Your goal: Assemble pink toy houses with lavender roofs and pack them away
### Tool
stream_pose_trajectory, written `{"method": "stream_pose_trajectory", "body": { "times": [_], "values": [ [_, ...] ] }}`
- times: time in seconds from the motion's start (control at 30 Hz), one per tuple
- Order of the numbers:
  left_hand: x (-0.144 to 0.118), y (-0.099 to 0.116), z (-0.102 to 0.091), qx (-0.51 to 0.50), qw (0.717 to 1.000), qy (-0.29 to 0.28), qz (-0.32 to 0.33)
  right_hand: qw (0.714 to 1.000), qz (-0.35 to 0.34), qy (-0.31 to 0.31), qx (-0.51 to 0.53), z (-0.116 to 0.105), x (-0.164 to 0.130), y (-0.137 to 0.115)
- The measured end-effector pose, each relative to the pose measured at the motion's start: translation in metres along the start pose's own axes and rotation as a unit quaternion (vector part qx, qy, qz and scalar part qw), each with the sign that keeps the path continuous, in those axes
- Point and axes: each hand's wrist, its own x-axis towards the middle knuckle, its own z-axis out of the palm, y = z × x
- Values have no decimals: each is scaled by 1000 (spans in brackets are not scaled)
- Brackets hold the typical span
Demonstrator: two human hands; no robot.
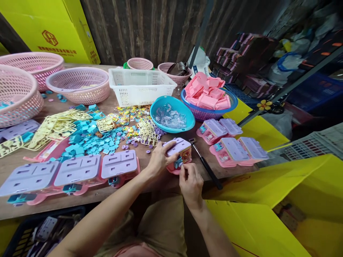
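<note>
the toy [179,154] is a small pink plastic body with a flat lilac top, a picture panel on its front and a bit of blue at its lower edge. it sits on the tabletop [112,194] near the front edge, at about 6 o'clock from the blue bowl [171,113]. the left hand [158,160] is clamped on the toy's left end, thumb over the lilac top. the right hand [190,182] has its fingertips pinched together at the toy's lower front, touching the blue bit. a black-handled tool [206,165] lies just beside the toy at 3 o'clock.

the blue bowl holds clear plastic pieces. at 2 o'clock from it a blue-rimmed basket [230,103] is heaped with pink plastic parts. the white basket [139,85] at 11 o'clock shows nothing inside from here. of the pink baskets [80,84] at 9 o'clock, the contents cannot be told.
</note>
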Motion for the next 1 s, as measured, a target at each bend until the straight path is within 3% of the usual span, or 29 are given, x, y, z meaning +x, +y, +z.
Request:
{"method": "stream_pose_trajectory", "body": {
  "times": [0.13,0.37,0.57,0.63,0.77,0.83,0.9,1.0],
  "values": [
    [-2,-2,1,1,1000,-2,4,999,36,17,30,5,0,-2],
    [-3,-7,2,1,1000,10,15,999,14,21,35,11,-6,-6],
    [-13,-6,-19,28,987,-69,143,990,37,-47,128,-12,1,33],
    [-16,-6,-22,45,978,-92,184,986,30,-98,132,-21,15,49],
    [-26,-6,-27,123,958,-95,243,941,-18,-306,144,-30,45,59],
    [-34,-10,-43,167,950,-72,255,921,-23,-352,163,-27,51,54],
    [-45,-25,-71,195,950,-46,240,915,-13,-363,177,-23,51,48],
    [-66,-73,-127,243,950,58,190,921,13,-346,176,-25,48,46]
  ]
}}
